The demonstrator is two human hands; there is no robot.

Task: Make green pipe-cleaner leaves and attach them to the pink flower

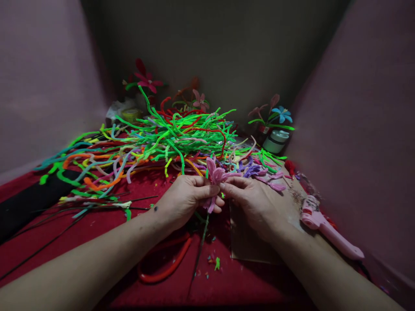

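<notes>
A pink pipe-cleaner flower on a thin dark stem is held over the red cloth. My left hand is closed around the flower's base and lower petals. My right hand pinches a petal on the flower's right side with its fingertips. Both hands meet at the flower, just in front of a big heap of pipe cleaners, mostly green with orange, red, yellow and pink ones.
A pink glue gun lies at the right. Under my wrists lie a cardboard sheet and red-handled scissors. Finished flowers stand at the back, a small jar and blue flower back right. Thin wires lie left.
</notes>
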